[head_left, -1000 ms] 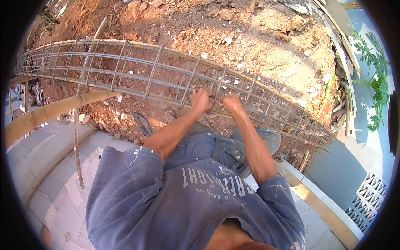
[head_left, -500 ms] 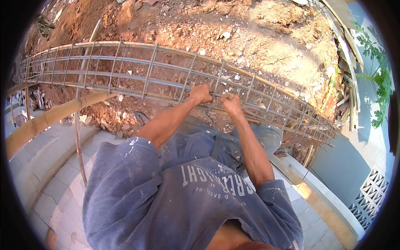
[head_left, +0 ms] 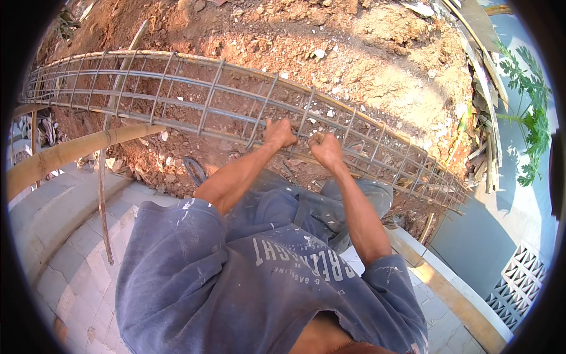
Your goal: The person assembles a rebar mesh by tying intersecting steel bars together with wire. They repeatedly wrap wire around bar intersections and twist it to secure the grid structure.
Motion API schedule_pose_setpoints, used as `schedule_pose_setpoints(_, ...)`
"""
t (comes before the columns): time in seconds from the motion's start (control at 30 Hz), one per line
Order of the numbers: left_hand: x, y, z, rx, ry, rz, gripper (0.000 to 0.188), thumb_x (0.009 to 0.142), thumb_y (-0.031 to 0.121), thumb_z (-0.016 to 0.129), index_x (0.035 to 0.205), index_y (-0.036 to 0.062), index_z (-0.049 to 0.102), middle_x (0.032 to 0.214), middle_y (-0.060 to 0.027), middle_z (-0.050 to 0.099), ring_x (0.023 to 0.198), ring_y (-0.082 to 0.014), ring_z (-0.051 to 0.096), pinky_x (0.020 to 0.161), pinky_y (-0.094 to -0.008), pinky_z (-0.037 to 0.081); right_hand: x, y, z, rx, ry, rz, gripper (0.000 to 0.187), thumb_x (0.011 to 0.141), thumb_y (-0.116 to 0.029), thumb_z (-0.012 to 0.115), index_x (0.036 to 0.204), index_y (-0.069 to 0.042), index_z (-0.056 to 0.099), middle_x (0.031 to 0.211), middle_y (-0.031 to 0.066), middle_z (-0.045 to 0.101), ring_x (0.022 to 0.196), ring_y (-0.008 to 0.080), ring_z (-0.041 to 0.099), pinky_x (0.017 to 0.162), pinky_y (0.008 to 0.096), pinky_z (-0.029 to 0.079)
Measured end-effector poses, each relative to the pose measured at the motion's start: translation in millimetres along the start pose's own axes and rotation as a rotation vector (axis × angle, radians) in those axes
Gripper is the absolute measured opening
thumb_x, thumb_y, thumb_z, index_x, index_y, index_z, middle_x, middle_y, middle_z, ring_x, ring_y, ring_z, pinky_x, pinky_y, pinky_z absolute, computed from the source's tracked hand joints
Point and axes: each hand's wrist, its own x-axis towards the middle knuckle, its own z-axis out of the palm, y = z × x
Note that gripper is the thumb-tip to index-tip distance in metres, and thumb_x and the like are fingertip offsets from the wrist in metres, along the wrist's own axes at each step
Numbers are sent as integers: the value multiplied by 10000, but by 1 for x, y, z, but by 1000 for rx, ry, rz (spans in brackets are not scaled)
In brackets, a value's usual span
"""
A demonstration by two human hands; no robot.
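A long rebar cage (head_left: pixel 212 93), made of lengthwise steel bars tied with square stirrups, stretches across the view in front of me. My left hand (head_left: pixel 279 134) is closed over its near-side bars, beside a stirrup. Just to the right, my right hand (head_left: pixel 325 148) makes a fist at the same near side, knuckles up. The two hands are a small gap apart. Whatever lies inside the right fist is hidden, and any tie wire there is too small to make out.
A bamboo pole (head_left: pixel 76 154) and a thin upright stick (head_left: pixel 104 177) stand at the left. Beyond the cage lies rubble-strewn reddish soil (head_left: pixel 354 53). Planks (head_left: pixel 490 150), a green plant (head_left: pixel 533 133) and a patterned vent block (head_left: pixel 519 283) are at the right. Grey paving (head_left: pixel 76 265) lies behind me.
The view has turned slightly, so the cage and surroundings sit a little differently in it. Both hands stay closed at nearly the same spot on the cage.
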Motion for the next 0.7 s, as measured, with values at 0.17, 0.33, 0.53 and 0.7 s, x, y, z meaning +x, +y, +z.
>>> schedule_pose_setpoints(0.17, -12, 0, 4, -38, 106, 57, 268, 689, 169, 715, 952, 161, 764, 950, -132, 720, 946, -265, 654, 948, -414, 339, 7, 4, 6, 43, 40, 27, 253, 811, -213, 572, 917, -40, 723, 776, 213, 688, 735, 326, 685, 706, 410, 515)
schedule_pose_setpoints(0.33, -18, -14, 30, -26, 396, 221, 247, 654, 145, 700, 891, 122, 768, 852, -132, 708, 865, -276, 630, 872, -415, 350, 4, -14, 7, 167, -21, -81, 226, 804, -186, 571, 884, -23, 705, 759, 202, 687, 692, 314, 673, 666, 410, 504)
schedule_pose_setpoints(0.53, -12, -13, 37, -54, 452, 209, 197, 661, 145, 692, 837, 89, 760, 783, -131, 688, 856, -270, 615, 870, -413, 351, 34, -31, -3, -212, -105, -458, 193, 812, -157, 594, 933, -51, 700, 754, 187, 694, 669, 341, 657, 657, 439, 506)
schedule_pose_setpoints(0.7, -20, -2, 33, -167, 465, 185, 150, 666, 187, 698, 750, 68, 733, 750, -143, 672, 847, -271, 613, 896, -418, 353, 56, -28, 0, -277, 89, -554, 191, 821, -219, 662, 954, -90, 708, 838, 146, 672, 740, 349, 652, 668, 456, 516)
